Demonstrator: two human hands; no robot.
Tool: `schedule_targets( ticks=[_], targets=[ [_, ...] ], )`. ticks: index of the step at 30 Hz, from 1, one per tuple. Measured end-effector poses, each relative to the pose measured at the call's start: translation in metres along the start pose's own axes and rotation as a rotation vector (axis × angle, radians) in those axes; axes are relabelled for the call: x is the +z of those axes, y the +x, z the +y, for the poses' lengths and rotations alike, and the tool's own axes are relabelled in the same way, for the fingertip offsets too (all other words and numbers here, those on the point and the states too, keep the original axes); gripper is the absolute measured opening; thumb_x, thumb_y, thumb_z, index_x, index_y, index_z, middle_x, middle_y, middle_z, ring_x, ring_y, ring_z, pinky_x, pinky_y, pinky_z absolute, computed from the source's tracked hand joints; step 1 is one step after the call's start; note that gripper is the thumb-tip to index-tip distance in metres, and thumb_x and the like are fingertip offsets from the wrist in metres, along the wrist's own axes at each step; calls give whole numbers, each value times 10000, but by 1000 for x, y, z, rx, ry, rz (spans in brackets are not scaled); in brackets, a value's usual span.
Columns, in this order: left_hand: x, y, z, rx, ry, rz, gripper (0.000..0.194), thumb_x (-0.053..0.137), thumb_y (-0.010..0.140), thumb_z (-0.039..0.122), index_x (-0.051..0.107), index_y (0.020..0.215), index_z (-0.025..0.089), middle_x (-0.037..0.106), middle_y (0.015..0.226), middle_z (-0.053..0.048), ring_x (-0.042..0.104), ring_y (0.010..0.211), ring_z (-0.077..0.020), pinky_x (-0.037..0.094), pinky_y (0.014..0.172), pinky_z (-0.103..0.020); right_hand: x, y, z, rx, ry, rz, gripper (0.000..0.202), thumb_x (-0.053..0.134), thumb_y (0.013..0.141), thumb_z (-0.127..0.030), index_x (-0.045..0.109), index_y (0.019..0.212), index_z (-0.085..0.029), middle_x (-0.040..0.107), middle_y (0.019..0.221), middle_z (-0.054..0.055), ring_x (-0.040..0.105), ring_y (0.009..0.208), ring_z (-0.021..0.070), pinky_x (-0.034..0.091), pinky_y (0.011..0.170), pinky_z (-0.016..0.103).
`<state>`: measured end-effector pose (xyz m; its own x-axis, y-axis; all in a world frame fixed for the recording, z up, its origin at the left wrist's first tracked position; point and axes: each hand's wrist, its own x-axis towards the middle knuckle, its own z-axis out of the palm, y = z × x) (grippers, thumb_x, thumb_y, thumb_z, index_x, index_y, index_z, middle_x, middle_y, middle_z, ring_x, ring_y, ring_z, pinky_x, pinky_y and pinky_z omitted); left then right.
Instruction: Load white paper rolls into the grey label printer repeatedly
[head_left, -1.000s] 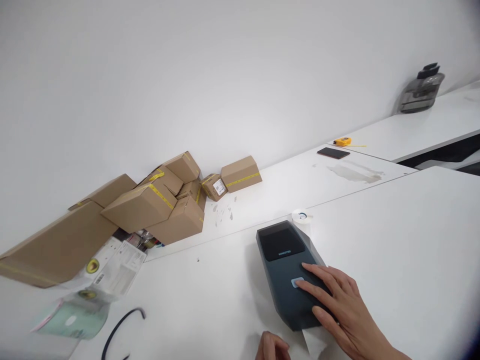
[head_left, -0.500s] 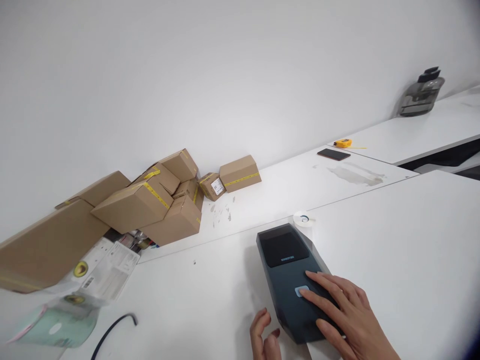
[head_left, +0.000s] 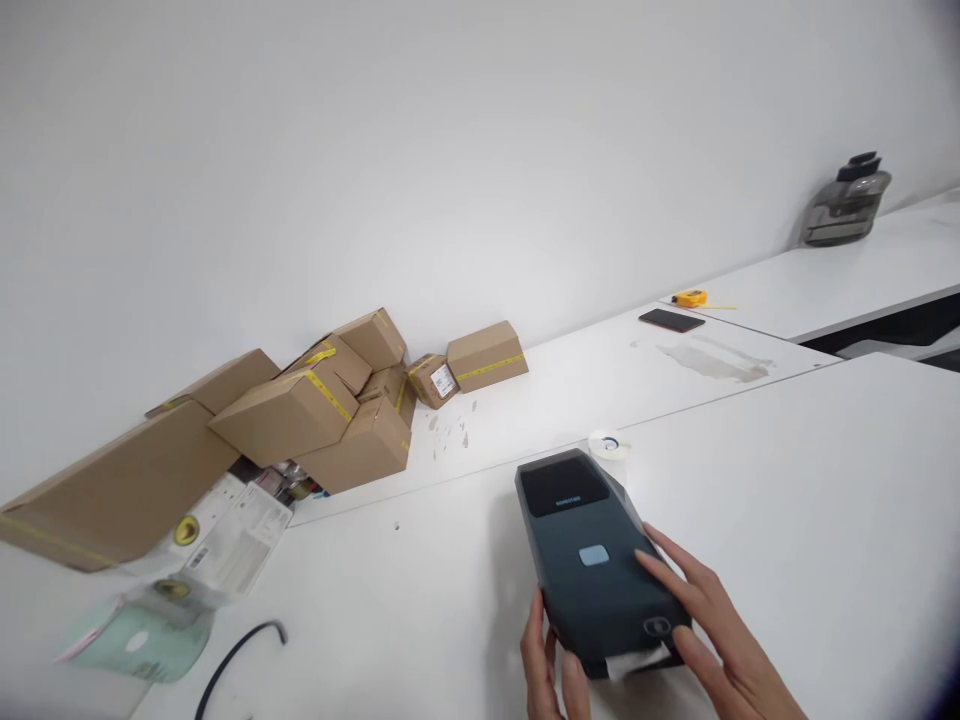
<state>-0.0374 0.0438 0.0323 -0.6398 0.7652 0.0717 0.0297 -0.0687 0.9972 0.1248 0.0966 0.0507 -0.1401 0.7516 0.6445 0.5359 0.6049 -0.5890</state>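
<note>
A dark blue-grey device (head_left: 577, 590) with a black screen and a light blue button rests on the white table. My left hand (head_left: 551, 665) grips its lower left side, fingers along the edge and thumb near the bottom end. On its right side my right hand (head_left: 712, 630) lies with fingers on the top and edge, its thumb near a round mark at the lower corner. A pale strip (head_left: 637, 661) shows at the device's bottom end. Just behind the device's upper right corner is a roll of white labels (head_left: 609, 445).
Cardboard boxes (head_left: 281, 415) are piled at the left against the wall. Plastic packets (head_left: 232, 535), a green pouch (head_left: 142, 635) and a black cable (head_left: 236, 655) lie nearer. Farther right are a phone (head_left: 671, 320), a yellow tape measure (head_left: 690, 298) and a bottle (head_left: 846, 205).
My left hand has moved up to the device's lower left side. My right hand's finger has left the blue button and shifted to the right edge. The round mark and pale strip now show.
</note>
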Motion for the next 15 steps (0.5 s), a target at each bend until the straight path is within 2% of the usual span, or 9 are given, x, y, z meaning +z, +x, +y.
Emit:
schedule_targets(
  ticks=[4, 6, 9, 12, 15],
  targets=[
    [3, 8, 26, 54, 4, -37, 615, 507, 895, 573, 586, 1346, 163, 578, 1419, -140, 524, 1332, -296, 489, 1034, -323, -4, 15, -1, 78, 111, -24, 500, 360, 1011, -408, 401, 1496, -297, 398, 1570, 64, 472, 1375, 288, 554, 988, 415],
    [7, 14, 41, 84, -29, -41, 594, 500, 913, 543, 574, 1357, 154, 552, 1447, -136, 491, 1363, -279, 452, 1071, -316, -5, 34, -3, 41, 163, -36, 511, 328, 1019, -422, 373, 1511, -295, 372, 1584, 65, 430, 1406, 290, 504, 1054, 445],
    [11, 25, 56, 113, -50, -24, 572, 476, 940, 521, 529, 1388, 169, 559, 1439, -134, 525, 1331, -254, 445, 1066, -311, -4, 74, -6, -60, 195, -8, 515, 291, 1029, -429, 338, 1525, -299, 354, 1592, 67, 382, 1434, 288, 411, 1129, 483],
    [11, 39, 58, 137, -22, -41, 551, 478, 944, 523, 509, 1385, 194, 597, 1390, -130, 555, 1293, -239, 445, 1061, -331, -1, 118, -9, -116, 182, 37, 501, 309, 1030, -411, 326, 1521, -307, 406, 1557, 76, 399, 1417, 282, 372, 1138, 507],
    [9, 57, 53, 128, 102, -102, 491, 546, 905, 515, 597, 1271, 193, 610, 1362, -129, 567, 1266, -252, 444, 1054, -359, 4, 162, -12, -72, 200, 65, 474, 328, 1027, -405, 361, 1489, -303, 515, 1461, 86, 511, 1314, 268, 421, 1080, 497]
  ],
)
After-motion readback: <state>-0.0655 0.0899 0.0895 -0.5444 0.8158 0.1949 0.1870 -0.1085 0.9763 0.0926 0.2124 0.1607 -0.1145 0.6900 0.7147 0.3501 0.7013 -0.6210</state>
